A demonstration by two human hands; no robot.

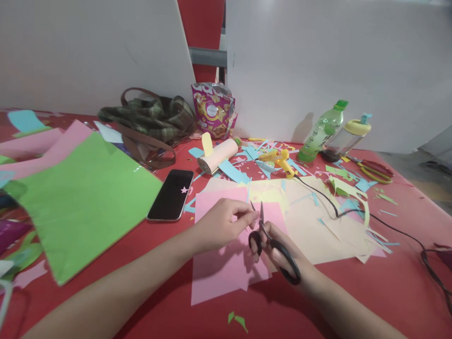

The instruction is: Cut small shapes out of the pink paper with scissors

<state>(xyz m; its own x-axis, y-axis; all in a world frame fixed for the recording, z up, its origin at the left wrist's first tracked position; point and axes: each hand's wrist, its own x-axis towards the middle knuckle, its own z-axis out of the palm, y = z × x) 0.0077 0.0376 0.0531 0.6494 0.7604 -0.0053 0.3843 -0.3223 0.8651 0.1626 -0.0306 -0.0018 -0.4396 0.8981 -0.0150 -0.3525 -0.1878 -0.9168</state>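
Note:
My right hand (282, 247) holds a pair of scissors (277, 247) by the black handles, blades pointing away from me and slightly apart. Close by on the left, my left hand (226, 223) is closed in a pinch, its fingertips beside the blades. Whatever sits in that pinch is too small to make out against the pink behind it. Beneath both hands lie sheets of pink paper (215, 278), partly over a large cream sheet (314, 230). A black-screened phone (169, 197) with a tiny pink star (184, 190) on it rests left of my left hand.
Green sheets (95, 202) cover the left side. Behind are a plaid bag (151, 115), snack pouch (214, 110), paper-covered tube (221, 155), yellow glue gun (280, 160) with black cord, green bottle (323, 129), yellow-lidded cup (348, 141) and other scissors (376, 170). Paper scraps lie scattered.

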